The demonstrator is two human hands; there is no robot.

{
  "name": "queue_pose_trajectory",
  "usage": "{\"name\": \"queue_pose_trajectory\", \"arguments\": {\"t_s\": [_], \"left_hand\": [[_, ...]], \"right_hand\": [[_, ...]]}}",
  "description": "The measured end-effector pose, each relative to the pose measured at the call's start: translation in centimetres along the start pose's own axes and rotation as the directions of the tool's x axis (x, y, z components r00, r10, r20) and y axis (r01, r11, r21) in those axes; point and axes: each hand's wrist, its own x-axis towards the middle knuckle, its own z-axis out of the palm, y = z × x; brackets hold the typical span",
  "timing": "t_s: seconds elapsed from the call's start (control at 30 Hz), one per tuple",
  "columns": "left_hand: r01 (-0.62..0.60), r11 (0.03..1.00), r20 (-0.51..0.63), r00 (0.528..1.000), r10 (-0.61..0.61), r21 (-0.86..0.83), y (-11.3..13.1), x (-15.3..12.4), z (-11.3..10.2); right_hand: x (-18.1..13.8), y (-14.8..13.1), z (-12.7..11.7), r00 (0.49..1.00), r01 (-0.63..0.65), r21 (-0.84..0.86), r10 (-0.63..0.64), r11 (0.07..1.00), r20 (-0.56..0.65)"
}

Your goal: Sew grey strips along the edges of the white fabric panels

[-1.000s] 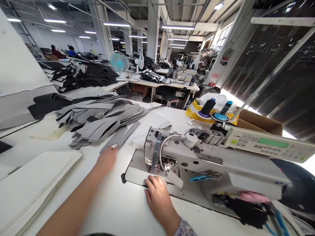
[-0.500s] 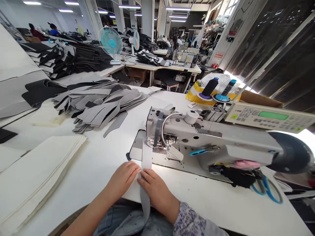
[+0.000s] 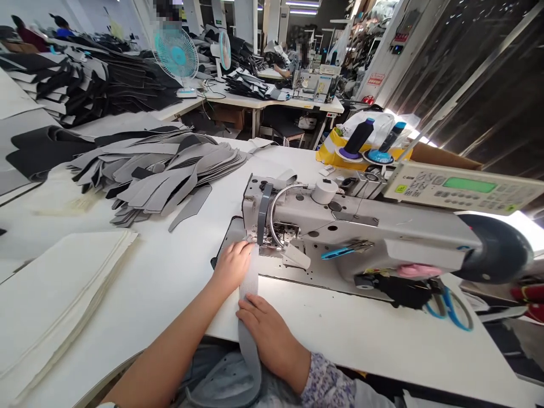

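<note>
A long grey fabric strip runs from the needle area of the sewing machine back over the table's front edge toward my lap. My left hand rests on the strip's far end right beside the presser foot, fingers curled down on it. Closer to me, my right hand lies flat on the strip near the table edge, fingers stretched and pressing it down.
A heap of grey cut pieces lies at the back left, a stack of white sheets at the near left. Thread cones and the control panel sit behind the machine. Blue scissors lie at the right. Other people work at distant tables.
My left hand pulled a grey strip from the pile to the machine, then slid forward along it to the needle. My right hand moved back to the table edge.
</note>
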Motion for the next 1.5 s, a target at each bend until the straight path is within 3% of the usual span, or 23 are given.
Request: {"name": "queue_pose_trajectory", "arguments": {"t_s": [0.2,0.67,0.83,1.07,1.23,1.4,1.5], "left_hand": [[-0.021,1.0,0.017,1.0,0.021,-0.001,-0.4,1.8,0.8],[-0.023,0.996,-0.001,1.0,0.023,-0.081,0.4,-0.2,0.8],[-0.054,0.995,-0.01,0.999,0.053,-0.08,-0.1,0.6,0.9],[-0.019,0.997,0.012,1.0,0.02,-0.077,-1.2,2.1,1.8],[-0.022,0.993,0.024,0.999,0.025,-0.119,-1.9,3.5,2.2],[-0.062,0.99,0.041,0.997,0.068,-0.13,-1.9,2.3,0.9],[0.01,0.997,0.072,0.997,-0.005,-0.071,-5.4,-0.5,-1.8]], "right_hand": [[0.7,0.4,0.0,1.0,-0.017,-0.001,0.017,1.0,-0.014],[-0.3,-0.8,0.0,0.997,0.011,-0.053,-0.007,0.999,0.071],[0.4,-0.4,0.4,0.997,0.022,-0.065,-0.017,0.998,0.081],[1.9,0.3,0.3,1.0,0.018,-0.082,-0.018,0.996,-0.003],[3.4,0.0,0.0,0.998,0.02,-0.094,-0.015,0.995,0.056],[3.5,0.4,0.5,0.998,0.022,-0.072,-0.017,0.997,0.056],[2.7,0.3,0.8,0.999,0.03,-0.071,-0.029,0.997,0.017]]}}
